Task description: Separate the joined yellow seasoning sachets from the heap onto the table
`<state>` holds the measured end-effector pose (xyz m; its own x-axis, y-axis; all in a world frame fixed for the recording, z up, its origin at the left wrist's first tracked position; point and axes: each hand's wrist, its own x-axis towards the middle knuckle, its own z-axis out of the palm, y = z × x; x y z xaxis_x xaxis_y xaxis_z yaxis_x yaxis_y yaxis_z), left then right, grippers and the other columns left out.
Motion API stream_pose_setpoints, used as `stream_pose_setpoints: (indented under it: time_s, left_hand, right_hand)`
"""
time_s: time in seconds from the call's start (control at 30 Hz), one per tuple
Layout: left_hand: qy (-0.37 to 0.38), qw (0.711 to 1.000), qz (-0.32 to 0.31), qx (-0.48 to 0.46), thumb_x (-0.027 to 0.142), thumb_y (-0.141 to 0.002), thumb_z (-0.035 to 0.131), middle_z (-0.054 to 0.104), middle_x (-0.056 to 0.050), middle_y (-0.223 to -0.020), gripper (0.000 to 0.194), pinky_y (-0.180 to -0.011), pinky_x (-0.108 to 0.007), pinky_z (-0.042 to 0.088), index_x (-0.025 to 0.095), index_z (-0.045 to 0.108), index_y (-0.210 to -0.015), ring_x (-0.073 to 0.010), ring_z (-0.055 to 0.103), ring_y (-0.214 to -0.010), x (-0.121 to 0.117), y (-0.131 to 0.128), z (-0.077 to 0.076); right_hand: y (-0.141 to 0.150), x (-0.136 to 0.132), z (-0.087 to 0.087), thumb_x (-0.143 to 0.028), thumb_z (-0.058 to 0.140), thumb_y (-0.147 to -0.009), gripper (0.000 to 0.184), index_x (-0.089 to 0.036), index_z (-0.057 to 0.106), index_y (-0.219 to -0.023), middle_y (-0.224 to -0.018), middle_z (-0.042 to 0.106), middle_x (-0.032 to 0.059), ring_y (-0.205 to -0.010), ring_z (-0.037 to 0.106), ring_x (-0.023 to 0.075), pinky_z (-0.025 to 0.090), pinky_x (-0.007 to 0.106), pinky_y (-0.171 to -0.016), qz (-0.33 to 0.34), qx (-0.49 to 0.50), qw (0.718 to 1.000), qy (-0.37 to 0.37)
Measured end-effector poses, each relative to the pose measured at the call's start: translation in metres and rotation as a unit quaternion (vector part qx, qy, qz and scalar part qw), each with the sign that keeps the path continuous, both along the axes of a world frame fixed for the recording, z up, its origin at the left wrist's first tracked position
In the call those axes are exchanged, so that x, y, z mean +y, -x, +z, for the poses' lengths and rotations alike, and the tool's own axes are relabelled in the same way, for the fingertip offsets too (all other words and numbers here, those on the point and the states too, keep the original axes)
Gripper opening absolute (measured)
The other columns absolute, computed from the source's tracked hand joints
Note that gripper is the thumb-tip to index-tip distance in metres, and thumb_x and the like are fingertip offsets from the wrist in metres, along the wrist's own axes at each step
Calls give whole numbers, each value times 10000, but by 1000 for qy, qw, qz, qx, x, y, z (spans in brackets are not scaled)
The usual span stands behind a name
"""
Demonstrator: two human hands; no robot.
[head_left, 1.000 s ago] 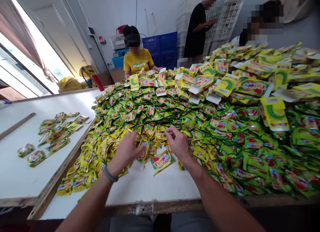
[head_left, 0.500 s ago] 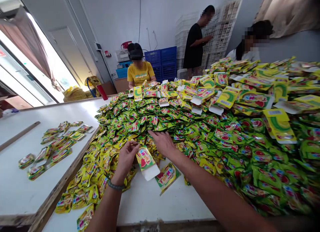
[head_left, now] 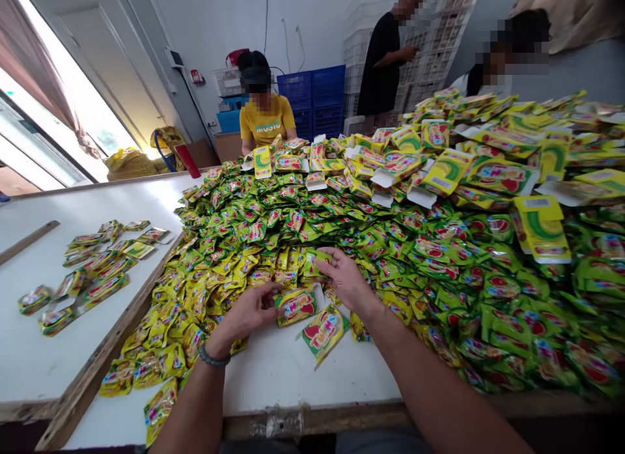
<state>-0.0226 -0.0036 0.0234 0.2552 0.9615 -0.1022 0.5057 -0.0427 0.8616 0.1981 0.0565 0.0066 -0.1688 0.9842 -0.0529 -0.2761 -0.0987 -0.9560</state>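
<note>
Since half a second earlier, your right hand (head_left: pixel 349 283) had drawn back from the pile of green packets (head_left: pixel 273 210), and the small carton (head_left: pixel 295 309) had swung round so its white flap faced that hand. Your left hand (head_left: pixel 250 309) was clamped on the carton's other end, thumb and fingers closed, over the white tabletop (head_left: pixel 303 389). Your right thumb and fingers pinched one green packet (head_left: pixel 314 264) near the flap. Just beside, nearer you, lay a second carton (head_left: pixel 325 335). Yellow packets (head_left: pixel 163 324) spread leftward to a wooden strip (head_left: pixel 108 353), while open cartons (head_left: pixel 502 174) topped the far right of the pile.
</note>
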Motion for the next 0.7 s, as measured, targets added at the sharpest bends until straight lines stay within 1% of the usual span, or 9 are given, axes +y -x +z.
stream_pose_setpoints:
  time_s: [0.07,0.13,0.2,0.27,0.33,0.43,0.5,0.57,0.7]
  left_hand:
    - [-6,999,-11,40,411,-714,658,512,18,-600,335,-515,-222,305,178,678,-953,-131,446,-562,1,-6,-1]
    - [-50,992,62,97,477,-764,586,528,4,-575,321,-514,-233,303,171,671,-807,-137,457,-544,6,-16,-2]
    - [-111,965,150,181,514,-799,520,569,-21,-599,372,-532,-246,321,168,647,-746,-154,494,-561,13,-30,-4]
    - [-159,932,170,277,505,-782,540,630,-64,-715,362,-578,-262,357,164,653,-822,-191,558,-652,20,-45,-5]
    - [-177,906,142,357,436,-751,585,656,-113,-874,368,-634,-284,388,158,647,-983,-236,597,-774,24,-56,-6]
    - [-174,891,142,394,295,-769,531,662,-139,-939,354,-692,-311,418,147,629,-1075,-260,618,-836,25,-61,-8]
    - [-190,897,176,359,230,-780,475,675,-125,-931,327,-738,-322,434,153,641,-1051,-249,627,-844,23,-56,-9]
    - [-198,912,233,274,208,-762,480,692,-93,-900,309,-770,-325,449,174,652,-1017,-230,636,-830,20,-48,-10]
    - [-137,936,324,-31,221,-675,597,699,-59,-863,300,-756,-315,484,174,663,-964,-206,637,-815,18,-28,-13]
  right_hand:
    - [-2,5,-2,-404,765,-589,458,-193,574,-947,-667,535,-33,-597,527,129,458,258,-577,-27,-53,997,-41]
    - [-5,7,-3,-417,742,-606,398,-189,588,-894,-590,473,-51,-544,453,120,402,242,-522,-51,-139,985,-86]
    - [-7,6,-1,-414,699,-652,344,-203,586,-900,-563,417,-61,-522,395,120,342,234,-492,-81,-217,965,-127]
    - [-9,3,2,-388,662,-690,303,-216,577,-924,-571,398,-59,-523,372,126,307,238,-501,-107,-274,943,-153]
    - [-8,0,5,-359,636,-708,290,-222,569,-955,-589,405,-54,-535,374,135,293,244,-523,-115,-313,929,-160]
    - [-6,-3,7,-345,629,-712,331,-223,556,-1011,-601,398,-53,-561,398,149,287,247,-537,-111,-329,925,-157]
    - [-7,-3,8,-362,631,-715,330,-223,569,-1008,-606,401,-49,-578,418,155,291,249,-540,-103,-324,927,-159]
    - [-7,-2,6,-386,622,-726,305,-221,595,-981,-601,420,-43,-574,430,157,299,254,-537,-83,-319,931,-159]
    - [-7,0,2,-416,663,-687,371,-198,611,-983,-606,473,-35,-577,454,154,329,251,-517,-41,-272,954,-120]
